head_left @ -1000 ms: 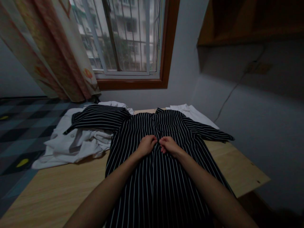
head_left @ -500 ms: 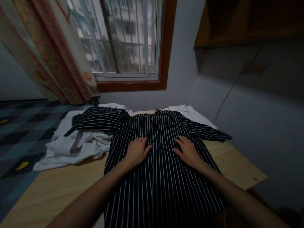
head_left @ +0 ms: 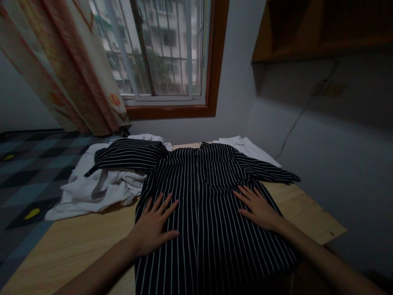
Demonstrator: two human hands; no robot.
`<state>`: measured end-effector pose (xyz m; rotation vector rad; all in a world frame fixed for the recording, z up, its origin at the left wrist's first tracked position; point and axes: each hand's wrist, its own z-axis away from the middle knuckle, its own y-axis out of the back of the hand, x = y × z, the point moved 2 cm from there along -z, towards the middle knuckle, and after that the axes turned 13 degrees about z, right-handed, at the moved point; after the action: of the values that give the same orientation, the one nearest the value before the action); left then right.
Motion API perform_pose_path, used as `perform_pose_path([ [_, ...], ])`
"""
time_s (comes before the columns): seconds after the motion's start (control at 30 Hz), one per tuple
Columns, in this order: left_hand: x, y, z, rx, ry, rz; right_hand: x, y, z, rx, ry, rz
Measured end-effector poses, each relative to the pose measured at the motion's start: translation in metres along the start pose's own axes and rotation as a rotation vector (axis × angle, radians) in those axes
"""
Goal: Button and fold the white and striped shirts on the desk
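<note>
A black shirt with thin white stripes (head_left: 211,229) lies spread flat, its collar toward the window and its sleeves out to both sides. On its left half, near the side edge, my left hand (head_left: 155,225) rests palm down with fingers spread. My right hand (head_left: 256,207) lies on the right half, just below the chest pocket, fingers stretched and holding nothing. The shirt's lower hem runs out of view at the bottom.
Beneath the shirt is a light wooden table (head_left: 89,241). Crumpled white clothing (head_left: 101,188) lies under the left sleeve, and a white garment (head_left: 254,151) lies behind the right one. A checked bed cover (head_left: 37,176) is at left. Above right hangs a wooden shelf (head_left: 276,53).
Both hands have moved apart over the shirt. My left hand has come left and nearer with its fingers spread wider; my right hand has shifted right and slightly nearer.
</note>
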<state>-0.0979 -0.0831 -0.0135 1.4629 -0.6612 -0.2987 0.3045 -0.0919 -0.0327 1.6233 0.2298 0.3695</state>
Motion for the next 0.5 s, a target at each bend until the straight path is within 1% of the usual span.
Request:
perform_pose_path([
  [0.1, -0.007, 0.006, -0.009, -0.039, 0.002, 0.027, 0.005, -0.001, -0.009, 0.022, 0.016, -0.011],
  [0.2, -0.007, 0.010, -0.016, -0.013, 0.012, 0.051, 0.007, -0.002, -0.015, 0.059, -0.012, -0.023],
  [0.27, 0.000, 0.015, -0.017, 0.034, 0.017, 0.048, 0.004, 0.000, -0.015, 0.097, -0.066, -0.023],
  [0.33, 0.015, 0.022, -0.012, 0.059, -0.016, 0.060, -0.007, 0.008, -0.011, 0.144, -0.098, -0.028],
  [0.37, 0.024, 0.025, -0.007, 0.041, -0.062, 0.088, -0.016, 0.013, -0.007, 0.164, -0.085, -0.042],
  [0.4, 0.034, 0.028, -0.001, -0.003, -0.125, 0.134, -0.027, 0.019, -0.001, 0.175, -0.049, -0.068],
  [0.5, 0.060, 0.031, 0.026, -0.192, -0.321, 0.309, -0.063, 0.034, 0.021, 0.141, 0.136, -0.187],
])
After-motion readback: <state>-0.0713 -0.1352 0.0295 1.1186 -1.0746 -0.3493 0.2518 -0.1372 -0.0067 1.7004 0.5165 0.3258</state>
